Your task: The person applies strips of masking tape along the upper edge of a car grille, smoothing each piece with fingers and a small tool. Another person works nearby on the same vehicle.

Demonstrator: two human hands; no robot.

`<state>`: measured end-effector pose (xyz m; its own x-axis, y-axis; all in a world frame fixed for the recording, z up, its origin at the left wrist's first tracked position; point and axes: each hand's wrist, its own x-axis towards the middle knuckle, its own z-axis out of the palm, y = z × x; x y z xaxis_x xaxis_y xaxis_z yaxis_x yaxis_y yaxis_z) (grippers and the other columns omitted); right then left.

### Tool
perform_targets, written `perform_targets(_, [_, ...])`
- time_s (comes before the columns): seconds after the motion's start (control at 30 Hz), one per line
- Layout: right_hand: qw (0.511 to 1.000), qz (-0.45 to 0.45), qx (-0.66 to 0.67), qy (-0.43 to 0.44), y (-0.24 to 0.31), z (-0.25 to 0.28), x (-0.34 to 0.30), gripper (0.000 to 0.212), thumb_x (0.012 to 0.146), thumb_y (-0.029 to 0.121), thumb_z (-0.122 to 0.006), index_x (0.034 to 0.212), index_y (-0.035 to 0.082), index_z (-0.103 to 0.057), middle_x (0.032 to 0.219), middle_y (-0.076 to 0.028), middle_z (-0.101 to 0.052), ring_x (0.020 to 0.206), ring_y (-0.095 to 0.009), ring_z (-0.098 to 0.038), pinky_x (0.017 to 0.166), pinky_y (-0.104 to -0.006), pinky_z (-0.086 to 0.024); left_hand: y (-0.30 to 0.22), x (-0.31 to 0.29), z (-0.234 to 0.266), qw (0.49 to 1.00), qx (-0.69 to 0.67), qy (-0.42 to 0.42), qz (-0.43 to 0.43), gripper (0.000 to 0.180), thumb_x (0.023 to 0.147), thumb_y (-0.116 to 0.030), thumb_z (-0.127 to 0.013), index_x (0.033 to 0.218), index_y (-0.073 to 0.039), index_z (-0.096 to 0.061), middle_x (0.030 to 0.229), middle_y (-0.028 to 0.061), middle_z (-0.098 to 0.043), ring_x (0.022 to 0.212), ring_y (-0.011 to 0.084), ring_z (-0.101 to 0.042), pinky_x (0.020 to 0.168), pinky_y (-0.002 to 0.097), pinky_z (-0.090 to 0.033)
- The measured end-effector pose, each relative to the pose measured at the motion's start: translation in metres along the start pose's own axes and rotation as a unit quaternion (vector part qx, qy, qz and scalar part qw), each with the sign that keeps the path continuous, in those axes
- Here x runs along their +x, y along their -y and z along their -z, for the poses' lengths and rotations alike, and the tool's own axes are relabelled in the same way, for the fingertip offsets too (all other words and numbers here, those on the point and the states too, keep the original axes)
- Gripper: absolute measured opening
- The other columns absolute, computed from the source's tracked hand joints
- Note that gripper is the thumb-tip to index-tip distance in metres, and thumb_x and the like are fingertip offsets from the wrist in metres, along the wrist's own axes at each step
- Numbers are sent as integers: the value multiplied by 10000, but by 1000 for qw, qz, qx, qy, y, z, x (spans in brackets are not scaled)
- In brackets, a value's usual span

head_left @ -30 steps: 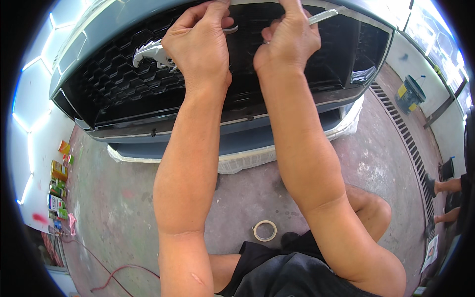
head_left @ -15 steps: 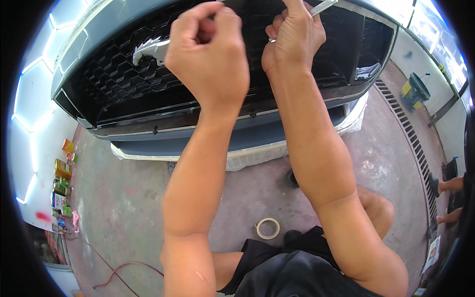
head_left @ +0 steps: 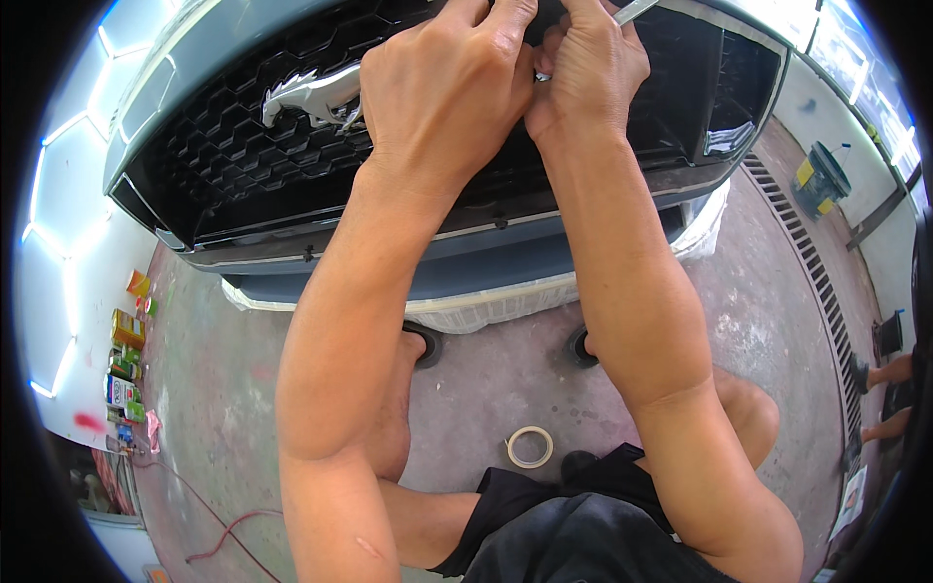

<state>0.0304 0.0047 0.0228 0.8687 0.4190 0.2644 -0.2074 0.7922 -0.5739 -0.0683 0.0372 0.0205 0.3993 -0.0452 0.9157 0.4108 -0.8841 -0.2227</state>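
Observation:
At the top of the view both my hands work close together in front of a car's black honeycomb grille (head_left: 228, 146). My right hand (head_left: 591, 87) is closed round a slim silver tool (head_left: 635, 10), whose flat end sticks out past the thumb side. A small shiny bit shows by the lower fingers. My left hand (head_left: 442, 97) is bent, its fingers drawn together beside the right; the fingertips are cut off or hidden, so what they pinch cannot be seen. A chrome horse emblem (head_left: 311, 97) on the grille is partly covered by the left hand.
Masking film (head_left: 486, 313) hangs below the bumper (head_left: 360, 282). On the floor lies a tape roll (head_left: 529, 447) between my legs. Several cans (head_left: 126, 328) line the left wall, near a red hose (head_left: 219, 549). A bucket (head_left: 818, 183) and drain grate (head_left: 797, 253) are right; another person's legs (head_left: 886, 369) show there.
My left hand has moved right and come up against the right hand, uncovering more of the horse emblem. The right hand has barely shifted and keeps the silver tool.

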Motion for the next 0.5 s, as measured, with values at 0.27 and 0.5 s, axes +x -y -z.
perform_targets(0.27, [999,30,16,18,-9,3,4,160,865,103,-759,946,38,-636,716,11,-569,527,-75,-468,472,-248,-354,-1,-2,-3,999,45,7,25,421,822,-153,-684,1224,-33,-721,842,114,-706,654,294,-703,593,388,-568])
perform_targets(0.5, [999,34,16,19,-11,5,5,211,841,99,-784,955,33,-620,645,46,-486,476,-59,-405,450,-237,-307,14,-13,10,996,79,-19,34,414,806,-155,-704,1200,-31,-731,776,108,-667,620,315,-668,589,423,-537])
